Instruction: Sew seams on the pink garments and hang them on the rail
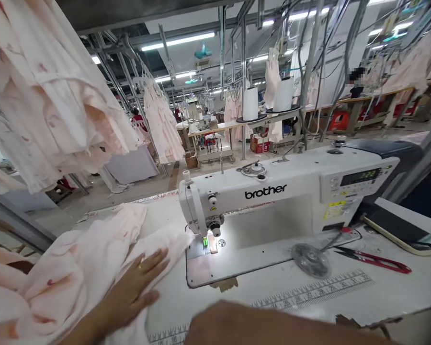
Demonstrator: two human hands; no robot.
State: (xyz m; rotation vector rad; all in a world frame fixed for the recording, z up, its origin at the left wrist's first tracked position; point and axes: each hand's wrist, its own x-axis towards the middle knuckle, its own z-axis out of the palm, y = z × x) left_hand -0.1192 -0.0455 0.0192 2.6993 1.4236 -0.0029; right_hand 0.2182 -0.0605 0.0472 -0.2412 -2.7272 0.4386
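A pale pink printed garment point(75, 268) lies bunched on the left of the sewing table, with a whiter part reaching toward the needle area. On that whiter part my left hand point(136, 282) rests flat, fingers stretched forward and a ring on one. The white sewing machine point(287, 187), marked "brother", stands just beyond, its lamp lighting the presser foot point(211, 243) and needle plate. My right hand point(219, 326) crosses the bottom edge close to the camera; its fingers are hidden, and whether it holds anything cannot be seen.
Red-handled thread snips point(375, 259) and a round clear disc point(311, 260) lie right of the machine bed. A ruler strip point(316, 290) runs along the table front. A phone-like dark device point(405, 230) sits at right. Pink garments point(57, 91) hang at upper left.
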